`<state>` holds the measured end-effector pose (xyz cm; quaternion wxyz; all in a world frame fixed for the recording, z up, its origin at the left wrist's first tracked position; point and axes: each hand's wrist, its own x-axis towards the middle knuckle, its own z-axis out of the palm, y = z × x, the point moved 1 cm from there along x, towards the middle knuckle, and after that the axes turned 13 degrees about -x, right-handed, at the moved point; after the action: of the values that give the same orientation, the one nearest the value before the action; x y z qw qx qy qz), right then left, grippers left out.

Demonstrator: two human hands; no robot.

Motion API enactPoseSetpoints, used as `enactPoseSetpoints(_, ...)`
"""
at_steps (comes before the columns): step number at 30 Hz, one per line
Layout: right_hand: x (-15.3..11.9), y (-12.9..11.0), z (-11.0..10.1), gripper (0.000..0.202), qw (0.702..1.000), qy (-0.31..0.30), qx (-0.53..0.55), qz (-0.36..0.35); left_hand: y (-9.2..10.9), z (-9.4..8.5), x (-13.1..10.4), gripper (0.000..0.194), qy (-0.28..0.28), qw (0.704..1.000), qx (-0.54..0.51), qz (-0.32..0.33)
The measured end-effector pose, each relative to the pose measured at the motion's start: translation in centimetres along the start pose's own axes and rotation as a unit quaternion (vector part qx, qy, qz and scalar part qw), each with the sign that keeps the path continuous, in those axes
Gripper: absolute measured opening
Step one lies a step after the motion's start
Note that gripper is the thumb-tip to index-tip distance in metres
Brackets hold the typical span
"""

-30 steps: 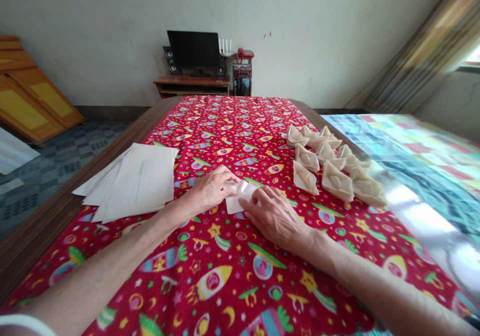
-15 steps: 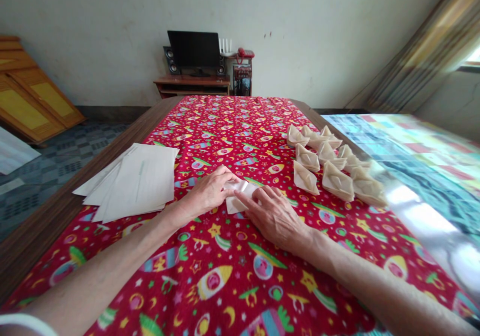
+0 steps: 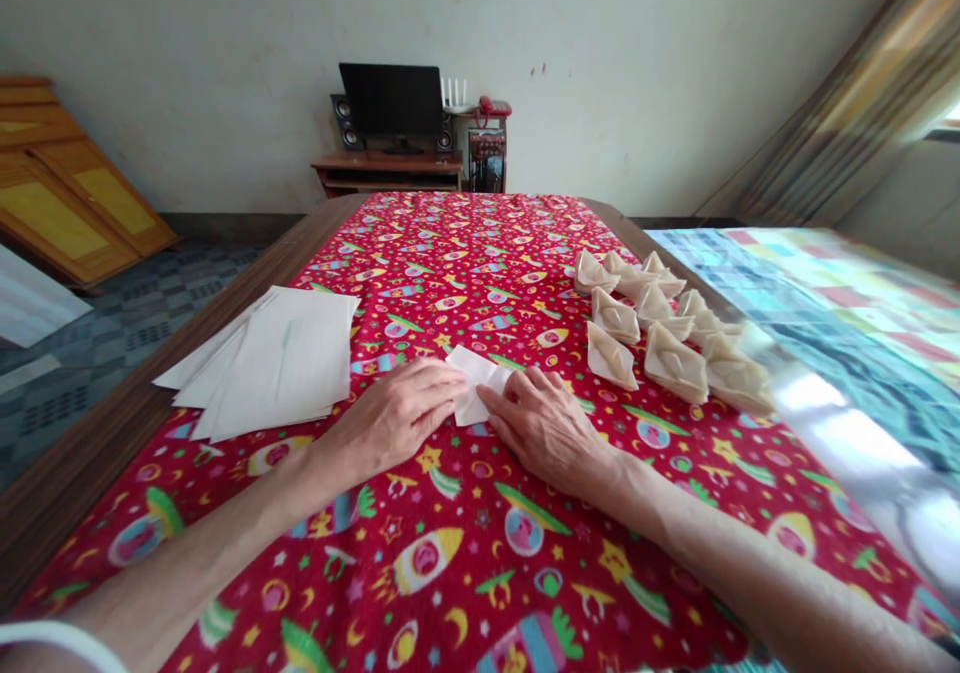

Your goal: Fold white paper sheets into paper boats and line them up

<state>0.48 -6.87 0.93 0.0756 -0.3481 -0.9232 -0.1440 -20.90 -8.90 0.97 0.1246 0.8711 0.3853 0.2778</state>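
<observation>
From where I'm standing, the person is working at a small piece of white paper, which is lying between the two grips on the red cloth covering the desk. The left grip is resting with its fingers held together over the paper's near-left edge; whether its thumb is pinching from beneath, I cannot tell. The right grip is setting one extended finger on the paper while its other fingers are curling over the right side, and I cannot tell whether it is clasping the piece or only bearing down on it. To my eye, the step in hand is folding: creases are showing across the small sheet, and the right finger seems to be flattening one. Beyond the left grip, well to its outer side, a fanned stack of sheets is lying; beyond the right grip, farther out, pointed, boat-like folded pieces are standing in rough rows. The next move, I'd judge, is calling for one grip to be steadying the paper against the soft cloth while the other is lining up an edge and running the crease firmly.
</observation>
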Motion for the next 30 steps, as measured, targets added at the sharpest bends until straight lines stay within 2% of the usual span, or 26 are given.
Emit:
enactPoseSetpoints(2,0.0,0.0,0.0,0.033,1.0,0.001,-0.001,-0.002,0.6,-0.1,-1.4,0.038,-0.049,0.998,0.026,0.007)
enactPoseSetpoints(5,0.1,-0.1,0.0,0.033,1.0,0.001,-0.004,-0.002,0.8,0.1,-2.8,0.047,-0.106,0.992,0.06,-0.017)
enactPoseSetpoints(9,0.2,-0.1,0.0,0.033,1.0,-0.003,-0.008,-0.003,0.5,0.3,-3.2,0.05,-0.143,0.986,0.077,-0.034)
enactPoseSetpoints(18,0.2,-0.1,0.0,0.033,1.0,-0.007,-0.013,-0.005,0.4,0.2,-3.4,0.04,-0.129,0.988,0.084,-0.018)
enactPoseSetpoints(24,0.1,0.0,0.0,0.032,1.0,-0.005,-0.018,-0.003,0.4,-0.2,-3.9,0.039,-0.142,0.985,0.097,-0.006)
enactPoseSetpoints(30,0.1,-0.1,-0.1,0.031,1.0,-0.001,-0.017,-0.003,0.0,-0.3,-2.5,0.042,-0.139,0.985,0.1,-0.02)
